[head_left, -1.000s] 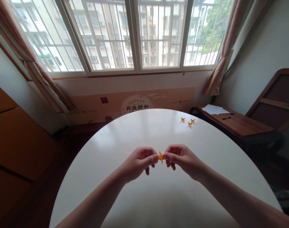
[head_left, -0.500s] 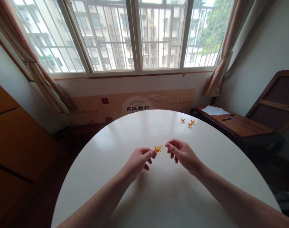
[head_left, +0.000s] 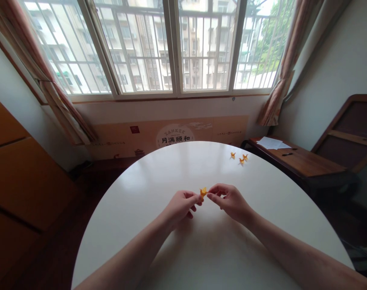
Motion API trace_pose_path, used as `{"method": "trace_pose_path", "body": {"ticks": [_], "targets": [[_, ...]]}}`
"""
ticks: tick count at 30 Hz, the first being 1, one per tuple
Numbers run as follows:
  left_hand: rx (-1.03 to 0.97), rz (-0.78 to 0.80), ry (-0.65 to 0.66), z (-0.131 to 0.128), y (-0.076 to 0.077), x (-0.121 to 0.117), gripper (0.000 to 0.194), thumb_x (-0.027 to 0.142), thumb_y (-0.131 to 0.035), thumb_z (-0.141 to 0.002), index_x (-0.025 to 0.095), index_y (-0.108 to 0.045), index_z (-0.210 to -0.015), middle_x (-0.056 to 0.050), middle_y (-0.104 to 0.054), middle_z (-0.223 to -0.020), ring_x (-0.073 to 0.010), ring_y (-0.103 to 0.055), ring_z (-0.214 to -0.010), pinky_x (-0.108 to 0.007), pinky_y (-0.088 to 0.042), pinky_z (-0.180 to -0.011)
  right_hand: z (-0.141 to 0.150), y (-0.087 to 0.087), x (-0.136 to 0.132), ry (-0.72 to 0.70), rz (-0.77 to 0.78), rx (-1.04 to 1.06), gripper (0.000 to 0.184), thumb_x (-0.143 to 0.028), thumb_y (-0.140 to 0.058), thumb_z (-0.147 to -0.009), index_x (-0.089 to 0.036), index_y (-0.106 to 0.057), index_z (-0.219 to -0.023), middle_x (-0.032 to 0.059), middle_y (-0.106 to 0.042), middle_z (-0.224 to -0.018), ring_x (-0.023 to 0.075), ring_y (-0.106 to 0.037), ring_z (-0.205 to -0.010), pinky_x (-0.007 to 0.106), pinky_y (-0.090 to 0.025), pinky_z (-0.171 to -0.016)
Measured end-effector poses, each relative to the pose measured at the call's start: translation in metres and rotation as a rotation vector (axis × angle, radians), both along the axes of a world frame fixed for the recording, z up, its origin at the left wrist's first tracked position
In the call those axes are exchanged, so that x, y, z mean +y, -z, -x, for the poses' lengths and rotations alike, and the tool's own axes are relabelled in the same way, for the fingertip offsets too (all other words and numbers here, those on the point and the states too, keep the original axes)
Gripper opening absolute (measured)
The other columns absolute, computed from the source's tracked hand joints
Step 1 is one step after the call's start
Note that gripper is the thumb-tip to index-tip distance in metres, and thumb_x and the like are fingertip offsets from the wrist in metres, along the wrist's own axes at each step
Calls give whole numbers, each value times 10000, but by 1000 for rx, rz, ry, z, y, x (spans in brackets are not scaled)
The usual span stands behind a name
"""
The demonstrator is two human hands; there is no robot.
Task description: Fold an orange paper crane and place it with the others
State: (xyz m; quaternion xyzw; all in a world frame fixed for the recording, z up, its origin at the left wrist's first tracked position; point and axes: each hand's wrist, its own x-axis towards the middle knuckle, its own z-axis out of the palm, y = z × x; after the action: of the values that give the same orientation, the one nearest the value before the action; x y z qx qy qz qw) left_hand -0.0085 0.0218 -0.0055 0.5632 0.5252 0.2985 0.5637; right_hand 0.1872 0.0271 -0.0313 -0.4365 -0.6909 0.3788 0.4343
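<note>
A small yellow paper crane [head_left: 203, 191] is held above the white round table [head_left: 159, 173], between my two hands. My left hand [head_left: 185, 204] pinches its left side between thumb and fingers. From the other side, my right hand [head_left: 227, 199] has thumb and forefinger closed at the crane's right edge. My fingertips cover parts of the folded paper. Three more paper cranes [head_left: 242, 160] stand together near the far right edge of the table.
Beyond the table's right edge is a wooden bench [head_left: 310, 157] with white papers [head_left: 272, 143] on it. A printed cardboard panel [head_left: 141, 135] stands under the barred window. Tied curtains [head_left: 272, 104] hang at both sides.
My right hand has come in from the right and now grips the crane's right edge. The crane has turned, its pointed end no longer sticking out to the right.
</note>
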Motion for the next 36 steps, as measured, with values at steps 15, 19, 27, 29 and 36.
{"method": "trace_pose_path", "body": {"ticks": [15, 19, 27, 29, 36], "targets": [[264, -341, -206, 31, 20, 32, 404, 467, -508, -808, 122, -716, -831, -100, -694, -817, -180, -573, -660, -242, -409, -478, -5, 16, 13, 134, 195, 105, 421, -522, -652, -772, -119, -697, -885, 46, -613, -733, 133, -551, -624, 185, -412, -420], [353, -455, -229, 38, 22, 38, 364, 449, -525, -812, 147, -727, -837, -59, -687, -737, -186, -593, -662, -268, -444, -568, -5, 17, 11, 140, 179, 117, 414, -516, -655, -761, -122, -696, -882, 47, -626, -748, 131, -554, -634, 185, -404, -435], [474, -617, -235, 39, 24, 40, 317, 400, -525, -841, 174, -739, -902, -90, -753, -959, -248, -680, -911, -334, -494, -827, -5, 18, 12, 124, 168, 124, 389, -501, -655, -764, -129, -694, -871, 32, -617, -696, 122, -539, -609, 180, -382, -430], [491, -648, -250, 40, 25, 41, 319, 390, -517, -842, 174, -739, -922, -99, -748, -1005, -262, -675, -968, -354, -493, -883, -8, 15, 14, 93, 179, 106, 379, -489, -662, -762, -130, -697, -881, 39, -632, -719, 120, -548, -609, 174, -390, -422], [542, -725, -288, 49, 25, 51, 356, 373, -476, -827, 176, -739, -963, -101, -720, -1087, -286, -629, -1084, -413, -436, -1026, -57, -1, 36, 99, 110, 29, 385, -471, -711, -737, -116, -724, -886, 45, -669, -730, 118, -572, -617, 204, -457, -504]]}}
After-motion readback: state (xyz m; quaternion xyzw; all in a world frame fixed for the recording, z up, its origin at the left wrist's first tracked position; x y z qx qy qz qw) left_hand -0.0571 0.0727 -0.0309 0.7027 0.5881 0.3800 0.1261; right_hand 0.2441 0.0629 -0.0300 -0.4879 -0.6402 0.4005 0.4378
